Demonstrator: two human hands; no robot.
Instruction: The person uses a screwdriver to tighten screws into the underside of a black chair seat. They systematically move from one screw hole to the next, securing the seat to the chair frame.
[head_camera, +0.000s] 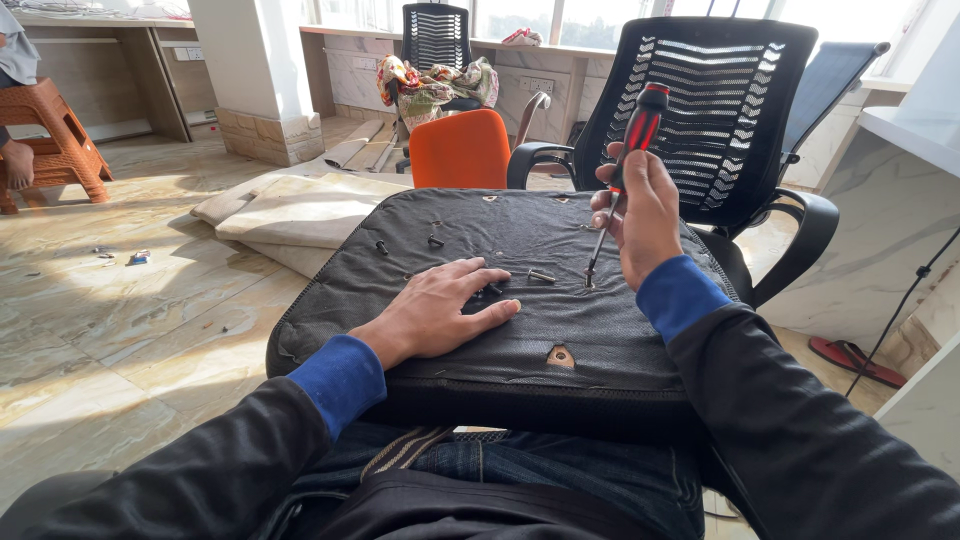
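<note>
A black chair seat cushion (420, 215) lies upside down across my lap, its fabric underside up, with small holes in it. My left hand (440, 305) rests flat on the fabric, fingers spread, next to a loose screw (541, 276). My right hand (640, 215) grips a screwdriver with a red and black handle (638, 125), held nearly upright, its tip (589, 282) set down on the cushion. More small screws (435, 241) stick up from the fabric farther back.
A black mesh chair back (720, 100) with armrests stands right behind the cushion. An orange chair (460, 148) and folded cushions (300, 215) lie on the marble floor to the left. A plastic stool (55, 135) with someone's foot is at far left. Red sandal (855, 360) at right.
</note>
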